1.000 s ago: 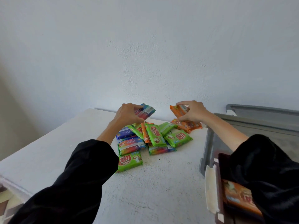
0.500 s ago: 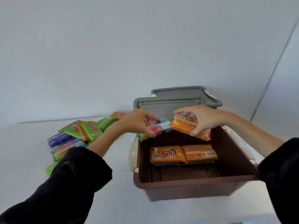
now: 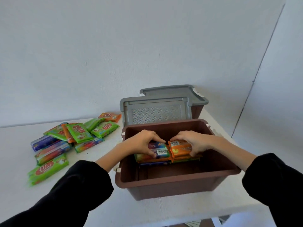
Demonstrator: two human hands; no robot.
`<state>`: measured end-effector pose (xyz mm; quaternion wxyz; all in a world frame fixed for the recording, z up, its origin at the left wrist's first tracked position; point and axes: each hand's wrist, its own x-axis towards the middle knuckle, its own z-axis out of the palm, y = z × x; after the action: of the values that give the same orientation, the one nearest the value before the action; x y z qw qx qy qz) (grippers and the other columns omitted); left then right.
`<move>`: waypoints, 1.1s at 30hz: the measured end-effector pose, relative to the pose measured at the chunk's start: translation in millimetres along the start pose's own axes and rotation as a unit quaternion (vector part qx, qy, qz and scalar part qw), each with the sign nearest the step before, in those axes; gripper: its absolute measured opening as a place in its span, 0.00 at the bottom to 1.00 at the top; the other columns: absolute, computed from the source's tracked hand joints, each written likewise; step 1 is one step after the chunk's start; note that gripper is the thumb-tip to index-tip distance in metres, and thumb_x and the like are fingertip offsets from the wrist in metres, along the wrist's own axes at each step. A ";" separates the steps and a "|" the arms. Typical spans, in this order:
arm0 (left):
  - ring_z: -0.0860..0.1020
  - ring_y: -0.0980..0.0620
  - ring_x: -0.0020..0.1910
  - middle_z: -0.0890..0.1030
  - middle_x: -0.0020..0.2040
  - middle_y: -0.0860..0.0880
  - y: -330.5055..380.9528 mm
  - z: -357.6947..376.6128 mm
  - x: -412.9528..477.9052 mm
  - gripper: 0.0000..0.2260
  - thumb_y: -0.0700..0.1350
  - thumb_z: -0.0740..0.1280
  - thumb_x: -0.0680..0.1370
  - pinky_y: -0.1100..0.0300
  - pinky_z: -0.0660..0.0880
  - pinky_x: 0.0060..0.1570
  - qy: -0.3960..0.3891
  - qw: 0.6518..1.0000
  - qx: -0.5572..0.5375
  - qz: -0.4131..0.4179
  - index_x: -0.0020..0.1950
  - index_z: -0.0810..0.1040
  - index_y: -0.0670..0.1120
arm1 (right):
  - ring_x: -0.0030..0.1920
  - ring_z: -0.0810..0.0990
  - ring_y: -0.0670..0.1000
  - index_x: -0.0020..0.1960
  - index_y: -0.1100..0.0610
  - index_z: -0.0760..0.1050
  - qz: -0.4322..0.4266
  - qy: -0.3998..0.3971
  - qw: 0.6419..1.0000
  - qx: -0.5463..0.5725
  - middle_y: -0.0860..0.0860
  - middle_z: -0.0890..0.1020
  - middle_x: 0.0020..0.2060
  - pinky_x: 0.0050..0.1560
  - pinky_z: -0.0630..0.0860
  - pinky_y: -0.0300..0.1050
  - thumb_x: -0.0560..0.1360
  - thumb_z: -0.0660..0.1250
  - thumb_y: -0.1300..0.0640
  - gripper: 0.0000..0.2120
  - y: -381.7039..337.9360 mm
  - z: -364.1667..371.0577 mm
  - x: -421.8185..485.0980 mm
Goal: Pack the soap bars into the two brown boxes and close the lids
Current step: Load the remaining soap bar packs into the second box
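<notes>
An open brown box (image 3: 177, 185) stands in front of me on the white table. Inside it my left hand (image 3: 142, 142) grips a blue-and-red soap bar (image 3: 159, 149), holding it on top of the bars stacked at the box's back. Beside it my right hand (image 3: 193, 141) grips an orange soap bar (image 3: 180, 149) on the same stack. The two bars sit side by side, touching. A pile of green, orange and blue soap bars (image 3: 73, 138) lies on the table to the left. The second brown box (image 3: 197, 110) stands behind, under a grey lid (image 3: 173, 91).
The near box's grey lid (image 3: 155, 110) stands tilted up behind it, leaning toward the rear box. A white wall runs behind the table, with a corner at the right. The table's front edge (image 3: 180, 220) lies just beneath the near box.
Both hands carried their bars from the pile on the left over the box and lowered them onto the stack inside. My view swung right and down toward the box.
</notes>
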<state>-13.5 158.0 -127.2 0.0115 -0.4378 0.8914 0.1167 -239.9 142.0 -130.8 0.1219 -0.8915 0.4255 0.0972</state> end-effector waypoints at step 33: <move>0.79 0.50 0.52 0.80 0.54 0.44 -91.0 -62.9 -130.7 0.14 0.44 0.69 0.74 0.60 0.76 0.51 0.331 0.917 -0.126 -0.184 0.59 0.79 0.45 | 0.52 0.76 0.48 0.65 0.55 0.73 -0.116 0.238 0.956 0.124 0.54 0.78 0.56 0.50 0.69 0.40 0.72 0.70 0.56 0.22 -133.4 -87.0 100.1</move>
<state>143.4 192.3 -68.0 -0.3184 -0.6052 0.7260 0.0723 -67.6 123.5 -57.8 0.1372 -0.9098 0.3447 -0.1860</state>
